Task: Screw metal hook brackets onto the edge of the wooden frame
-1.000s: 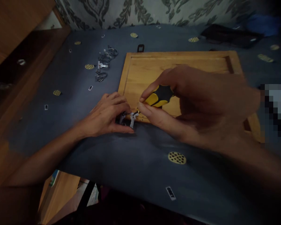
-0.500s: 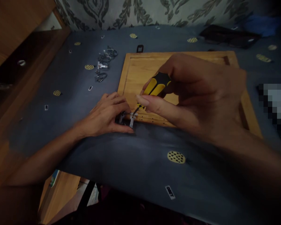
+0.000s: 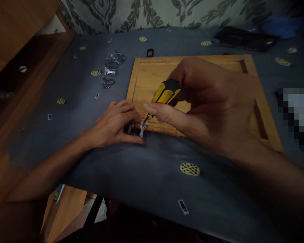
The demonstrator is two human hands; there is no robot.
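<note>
My right hand [image 3: 212,101] is closed around the handle of a yellow and black screwdriver [image 3: 166,91]. The screwdriver's tip points down and left onto a small metal latch [image 3: 142,126] at the near left edge of a wooden panel [image 3: 152,81]. Beside it, my left hand [image 3: 118,123] curls its thumb and fingers around the latch and a second metal fitting [image 3: 131,127]. The fingers partly hide that fitting. Small dark holes dot the panel's near edge to the right of the latch.
Several loose metal latches [image 3: 110,71] lie on the blue patterned tablecloth [image 3: 78,77], left of the panel. A small dark ring [image 3: 150,52] lies by its far edge. Dark glasses [image 3: 245,39] are at the back right, and a blurred-out object [image 3: 299,114] is at the right.
The screwdriver's handle has turned slightly in my right hand, which has shifted a little to the left. My left hand stays in place at the latch. The whole view has moved slightly.
</note>
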